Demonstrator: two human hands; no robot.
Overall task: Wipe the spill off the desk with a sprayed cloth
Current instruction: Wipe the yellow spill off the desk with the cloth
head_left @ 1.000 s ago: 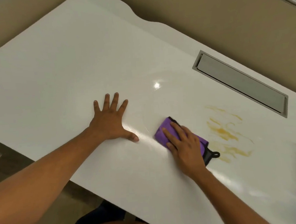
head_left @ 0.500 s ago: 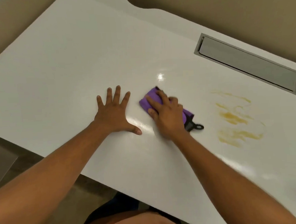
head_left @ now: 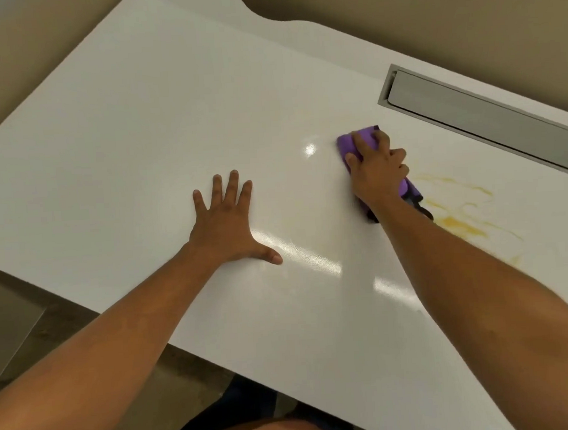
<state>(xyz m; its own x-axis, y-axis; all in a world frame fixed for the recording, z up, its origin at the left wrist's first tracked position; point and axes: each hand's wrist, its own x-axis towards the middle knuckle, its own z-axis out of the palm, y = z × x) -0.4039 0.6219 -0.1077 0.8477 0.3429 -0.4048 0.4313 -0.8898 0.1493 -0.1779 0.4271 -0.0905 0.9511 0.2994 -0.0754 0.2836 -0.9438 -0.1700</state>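
A purple cloth (head_left: 350,144) with a black loop lies on the glossy white desk (head_left: 137,124). My right hand (head_left: 376,172) presses down on the cloth with curled fingers, covering most of it. Just right of the cloth, yellow-orange spill streaks (head_left: 461,224) spread over the desk; my right forearm hides part of them. My left hand (head_left: 225,223) rests flat on the desk with fingers spread, well to the left of the cloth and holding nothing.
A grey rectangular cable flap (head_left: 483,118) is set into the desk at the back right, close behind the cloth. A beige wall (head_left: 429,9) runs along the desk's far edge. The near desk edge crosses above my lap.
My right hand has slid the cloth away from me and rightwards, towards the cable flap and the spill's left edge. My left hand has stayed flat in the same spot.
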